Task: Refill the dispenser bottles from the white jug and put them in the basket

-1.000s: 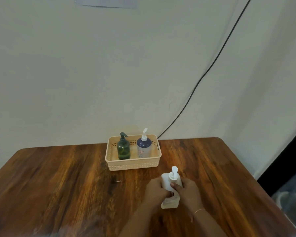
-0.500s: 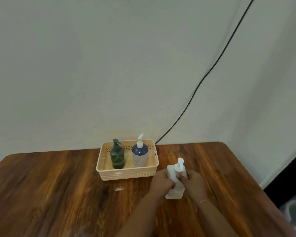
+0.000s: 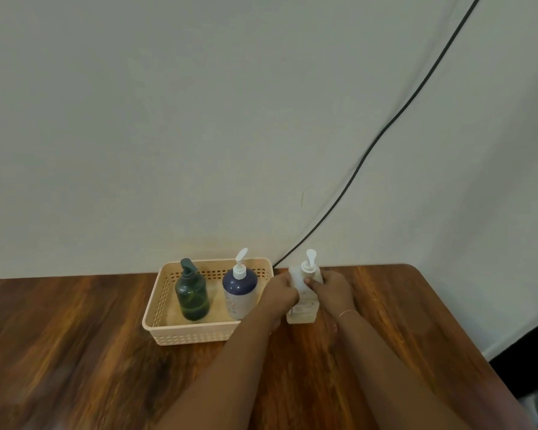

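Both grips, left (image 3: 279, 292) and right (image 3: 332, 289), closed around white bottle (image 3: 302, 308) near table's (image 3: 75, 352) far edge, probably to lift into basket (image 3: 156, 321).

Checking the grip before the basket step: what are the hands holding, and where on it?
Both hands, left hand and right hand, clasp the white pump bottle around its upper body.

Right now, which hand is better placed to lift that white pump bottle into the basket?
Probably the left hand: it grips the white pump bottle on the side facing the basket. The right hand holds the far side and would have to cross over.
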